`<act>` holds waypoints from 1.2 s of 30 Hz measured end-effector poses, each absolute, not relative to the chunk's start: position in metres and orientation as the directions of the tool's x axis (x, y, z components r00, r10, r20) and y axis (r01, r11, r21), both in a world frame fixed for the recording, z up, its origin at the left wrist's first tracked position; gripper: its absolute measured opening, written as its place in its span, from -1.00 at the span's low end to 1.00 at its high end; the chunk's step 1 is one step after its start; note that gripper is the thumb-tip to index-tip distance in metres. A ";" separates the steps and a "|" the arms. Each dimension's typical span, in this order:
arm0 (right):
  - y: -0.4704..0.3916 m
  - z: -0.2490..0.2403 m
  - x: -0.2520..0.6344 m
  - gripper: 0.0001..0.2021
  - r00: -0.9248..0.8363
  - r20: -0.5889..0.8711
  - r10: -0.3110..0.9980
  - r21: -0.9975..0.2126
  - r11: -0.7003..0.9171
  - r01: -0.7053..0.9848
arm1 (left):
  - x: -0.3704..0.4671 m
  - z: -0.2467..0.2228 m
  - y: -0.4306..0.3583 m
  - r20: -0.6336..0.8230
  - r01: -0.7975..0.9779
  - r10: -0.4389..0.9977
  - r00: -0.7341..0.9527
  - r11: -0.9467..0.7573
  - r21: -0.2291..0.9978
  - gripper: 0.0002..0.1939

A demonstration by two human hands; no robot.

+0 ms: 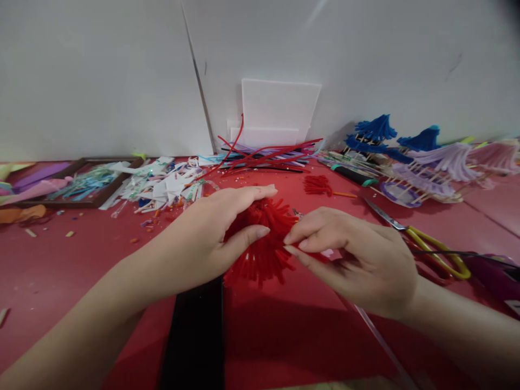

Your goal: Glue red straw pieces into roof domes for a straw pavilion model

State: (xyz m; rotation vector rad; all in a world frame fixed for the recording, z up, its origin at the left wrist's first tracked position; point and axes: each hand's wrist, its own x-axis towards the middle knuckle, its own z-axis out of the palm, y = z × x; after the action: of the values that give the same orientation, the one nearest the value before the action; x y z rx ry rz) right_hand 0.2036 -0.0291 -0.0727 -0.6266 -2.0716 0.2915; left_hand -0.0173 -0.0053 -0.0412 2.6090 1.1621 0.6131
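Between my hands is a red fringed bundle of pipe cleaners (266,260), its short fuzzy strands fanning out downward and to the right. My left hand (219,233) curves around its left side, thumb in front and fingers behind, gripping it. Thumb and fingertips of my right hand (353,254) are pinched together at the bundle's right edge, on one of the red strands. The left palm and fingers partly cover the bundle. Beyond it lies a smaller red fringed piece (317,184) with an orange stem.
Yellow-handled scissors (434,249) lie at the right, below model pieces with blue fringed tops (376,129). Loose pipe cleaners (268,157) and white scraps (170,181) line the back, beside a brown frame (101,195). A long black object (199,336) lies in front.
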 end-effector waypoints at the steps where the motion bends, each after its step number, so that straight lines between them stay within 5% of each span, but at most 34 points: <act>1: -0.029 -0.073 0.203 -0.79 -0.429 0.717 0.549 -0.443 0.834 0.328 | -0.017 -0.041 -0.006 0.285 0.656 0.746 0.601 -0.665 0.358 -0.56; 8: -0.027 -0.080 0.199 -0.85 -0.182 0.607 0.774 -0.722 0.633 0.280 | -0.019 -0.041 -0.008 0.281 0.652 0.737 0.614 -0.675 0.345 -0.56; 17: -0.018 -0.080 0.196 -0.81 -0.148 0.343 0.928 -0.937 0.349 0.014 | -0.019 -0.040 -0.008 0.267 0.657 0.747 0.609 -0.663 0.358 -0.56; 29: -0.015 -0.080 0.193 -0.73 -0.209 0.148 0.967 -0.963 0.092 -0.254 | -0.014 -0.042 -0.011 0.283 0.670 0.745 0.603 -0.667 0.327 -0.55; 36: -0.015 -0.079 0.196 -0.75 -0.144 0.262 0.954 -0.963 0.249 -0.104 | -0.009 -0.042 -0.014 0.311 0.680 0.763 0.567 -0.646 0.345 -0.58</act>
State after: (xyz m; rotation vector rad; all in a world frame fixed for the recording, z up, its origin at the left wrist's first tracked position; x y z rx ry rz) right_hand 0.1963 -0.0153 -0.0789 -0.8769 -1.3697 1.1633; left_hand -0.0095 -0.0139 -0.0421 2.6117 1.2162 0.6534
